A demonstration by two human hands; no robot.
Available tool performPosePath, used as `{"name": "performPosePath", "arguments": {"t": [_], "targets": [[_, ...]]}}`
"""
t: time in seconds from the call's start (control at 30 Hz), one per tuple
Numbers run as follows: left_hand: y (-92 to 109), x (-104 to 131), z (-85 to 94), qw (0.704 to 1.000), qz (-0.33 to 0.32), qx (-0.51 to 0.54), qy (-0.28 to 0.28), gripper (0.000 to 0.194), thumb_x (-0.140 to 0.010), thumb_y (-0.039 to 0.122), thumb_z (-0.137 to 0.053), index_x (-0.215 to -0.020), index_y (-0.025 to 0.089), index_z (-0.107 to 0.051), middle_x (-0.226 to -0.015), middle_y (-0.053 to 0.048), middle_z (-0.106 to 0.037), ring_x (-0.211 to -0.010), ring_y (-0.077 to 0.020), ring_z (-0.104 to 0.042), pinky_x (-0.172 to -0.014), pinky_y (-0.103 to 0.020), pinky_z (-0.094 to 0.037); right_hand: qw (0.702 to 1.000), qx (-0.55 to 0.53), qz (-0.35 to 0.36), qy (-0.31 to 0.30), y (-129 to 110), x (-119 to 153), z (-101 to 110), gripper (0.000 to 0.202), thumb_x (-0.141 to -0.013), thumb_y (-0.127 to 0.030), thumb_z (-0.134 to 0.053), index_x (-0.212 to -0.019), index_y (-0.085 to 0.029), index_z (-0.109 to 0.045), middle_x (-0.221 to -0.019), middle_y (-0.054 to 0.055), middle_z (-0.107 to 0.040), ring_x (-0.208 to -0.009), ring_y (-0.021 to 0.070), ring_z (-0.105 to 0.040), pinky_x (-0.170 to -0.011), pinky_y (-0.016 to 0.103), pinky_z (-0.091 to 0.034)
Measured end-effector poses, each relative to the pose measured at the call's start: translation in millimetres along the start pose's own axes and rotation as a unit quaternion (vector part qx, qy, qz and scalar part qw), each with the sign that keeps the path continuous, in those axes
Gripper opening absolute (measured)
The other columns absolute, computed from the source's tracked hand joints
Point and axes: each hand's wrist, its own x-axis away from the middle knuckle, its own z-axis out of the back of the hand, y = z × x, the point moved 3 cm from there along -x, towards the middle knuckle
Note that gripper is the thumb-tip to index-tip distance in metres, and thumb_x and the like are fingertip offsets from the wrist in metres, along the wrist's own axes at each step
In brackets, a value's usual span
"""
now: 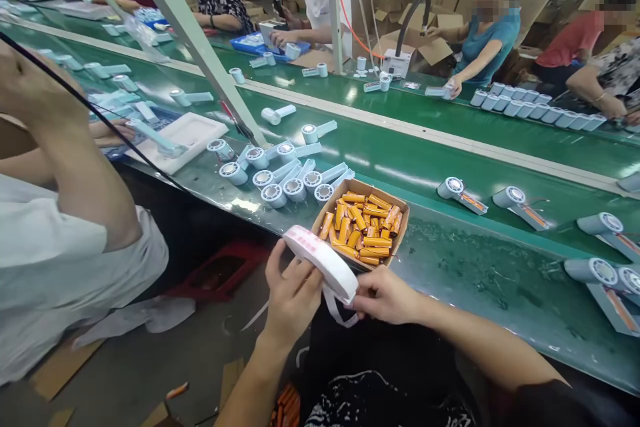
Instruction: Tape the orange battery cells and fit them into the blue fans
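A roll of white tape (320,260) with faint red print is held up in front of my body. My left hand (295,287) grips it from the left, fingers wrapped at its inner side. At the roll's lower right edge, my right hand (387,295) pinches with thumb and fingertips, where a loose strip of tape (337,310) hangs in a loop. Just beyond the roll stands an open cardboard box (404,227) of orange wrapped battery cells (357,217). Left of the box lie several light-blue handheld fan bodies (295,190) with round heads and handles.
Along the green conveyor (400,127) lie more fan parts; those at right (523,207) show orange cells in their handles. A slanted metal post (195,47) rises at left. A co-worker's arm (85,160) is close on my left beside a white tray (183,137). Other people sit across the belt.
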Motion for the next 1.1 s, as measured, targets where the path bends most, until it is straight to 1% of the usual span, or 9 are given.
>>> {"name": "performPosePath", "arguments": {"t": [0.13,0.3,0.4,0.5,0.67,0.8,0.9,1.0,1.1], "targets": [[-13,-4,3.3,0.986,0.159,0.029,0.046,0.057,-0.09,0.022,-0.076,-0.144,0.022,-0.058,-0.135,-0.014,-0.066,-0.137,-0.0355,-0.059,-0.117,-0.058,-0.05,0.978,0.121,0.106,-0.131,-1,8,-11,0.047,-0.105,-0.051,-0.054,-0.075,-0.019,-0.071,-0.064,0.003,-0.07,-0.057,0.0124,-0.062,-0.057,0.022,-0.044],[0,-9,2.1,1.0,0.005,-0.016,0.013,0.037,-0.086,0.007,-0.074,-0.119,0.025,-0.07,-0.108,-0.007,-0.076,-0.141,-0.0354,-0.053,-0.12,-0.067,-0.043,0.999,0.017,-0.02,0.021,-4,3,3,0.064,-0.08,-0.071,-0.079,-0.113,-0.018,-0.068,-0.074,0.0,-0.071,-0.054,0.0113,-0.057,-0.052,0.022,-0.045],[6,-1,-1.9,1.0,-0.014,-0.012,0.026,0.033,-0.084,0.005,-0.075,-0.109,0.026,-0.074,-0.105,-0.006,-0.077,-0.139,-0.0363,-0.055,-0.118,-0.07,-0.043,0.999,0.018,0.021,-0.018,-13,-1,2,0.049,-0.095,-0.065,-0.066,-0.085,-0.018,-0.068,-0.062,-0.001,-0.066,-0.051,0.0102,-0.055,-0.053,0.021,-0.042],[-3,14,-6.3,0.987,0.14,0.075,0.023,0.039,-0.082,0.025,-0.086,-0.119,0.023,-0.073,-0.119,-0.01,-0.074,-0.134,-0.0365,-0.06,-0.115,-0.061,-0.05,0.989,0.117,0.054,-0.076,-13,3,-2,0.049,-0.105,-0.048,-0.057,-0.067,-0.018,-0.065,-0.056,0.0,-0.061,-0.049,0.0096,-0.051,-0.052,0.022,-0.036],[-13,35,-15.5,0.919,0.334,0.208,-0.016,0.06,-0.088,0.044,-0.082,-0.14,0.021,-0.064,-0.131,-0.013,-0.068,-0.135,-0.0305,-0.062,-0.113,-0.042,-0.055,0.955,0.283,-0.02,-0.088,-17,8,23,0.032,-0.1,-0.048,-0.069,-0.09,-0.018,-0.076,-0.066,0.001,-0.07,-0.057,0.0121,-0.059,-0.056,0.023,-0.037],[-1,27,-21.4,0.951,0.259,0.161,-0.057,0.047,-0.092,0.034,-0.077,-0.136,0.026,-0.065,-0.133,-0.01,-0.069,-0.141,-0.0318,-0.055,-0.115,-0.049,-0.052,0.87,0.467,-0.109,0.115,-25,-14,73,0.031,-0.105,-0.042,-0.06,-0.12,-0.017,-0.07,-0.105,0.013,-0.079,-0.097,0.0232,-0.073,-0.08,0.028,-0.051],[12,20,-27.4,0.97,0.174,0.14,-0.101,0.04,-0.094,0.025,-0.073,-0.132,0.024,-0.065,-0.13,-0.01,-0.07,-0.141,-0.0337,-0.052,-0.116,-0.054,-0.051,0.808,0.559,-0.178,0.059,-16,-32,90,0.024,-0.1,-0.033,-0.066,-0.116,-0.016,-0.072,-0.108,0.017,-0.079,-0.104,0.0294,-0.075,-0.085,0.033,-0.055],[20,17,-28.5,0.983,0.109,0.091,-0.119,0.036,-0.093,0.013,-0.066,-0.129,0.02,-0.065,-0.127,-0.011,-0.071,-0.139,-0.0354,-0.05,-0.112,-0.055,-0.052,0.843,0.515,-0.145,0.047,-12,-34,97,0.02,-0.095,-0.025,-0.072,-0.112,-0.017,-0.076,-0.107,0.015,-0.08,-0.104,0.0299,-0.076,-0.089,0.035,-0.057],[25,16,-25.1,0.99,0.069,0.017,-0.124,0.036,-0.09,0.003,-0.061,-0.122,0.018,-0.07,-0.12,-0.011,-0.073,-0.134,-0.0376,-0.049,-0.11,-0.057,-0.051,0.915,0.356,-0.041,0.185,-24,-14,104,0.029,-0.096,-0.028,-0.071,-0.122,-0.019,-0.077,-0.121,0.011,-0.08,-0.109,0.0268,-0.075,-0.094,0.036,-0.059]]}}
